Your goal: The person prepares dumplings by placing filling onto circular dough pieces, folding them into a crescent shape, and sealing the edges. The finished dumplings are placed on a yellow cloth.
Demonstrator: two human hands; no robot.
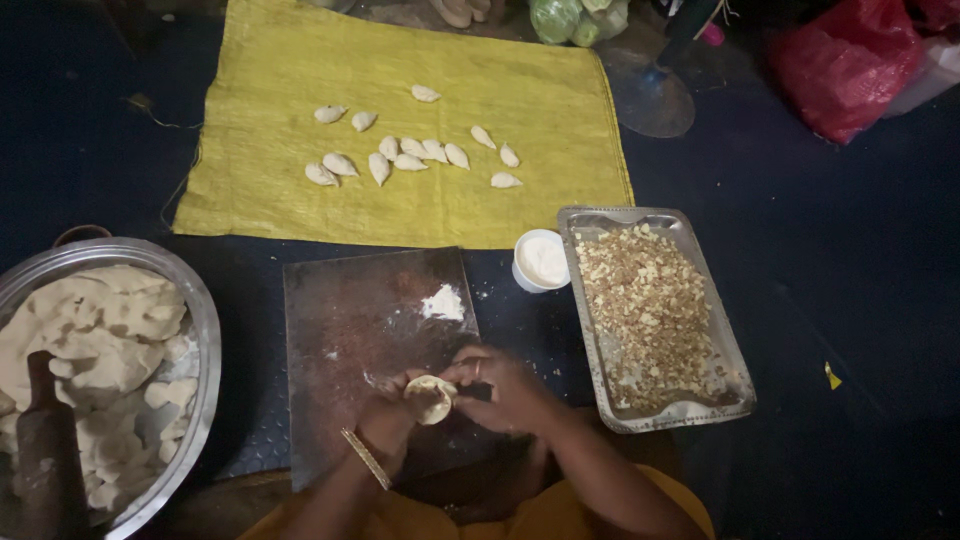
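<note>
Beside tray (pixel 737 372) w/ filling, hands (pixel 470 395) fold dough round (pixel 430 398).

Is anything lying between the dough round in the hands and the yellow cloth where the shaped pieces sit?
Nothing upright blocks it. The dough round is held by both hands, left hand and right hand, over the metal board. Between it and the yellow cloth lie only that board and a small flour pile.

Board (pixel 350 320) mostly bare ahead; flour heap (pixel 443 302), cup (pixel 541 260), tray (pixel 720 300) crowd right; dough bowl (pixel 205 330) left
</note>
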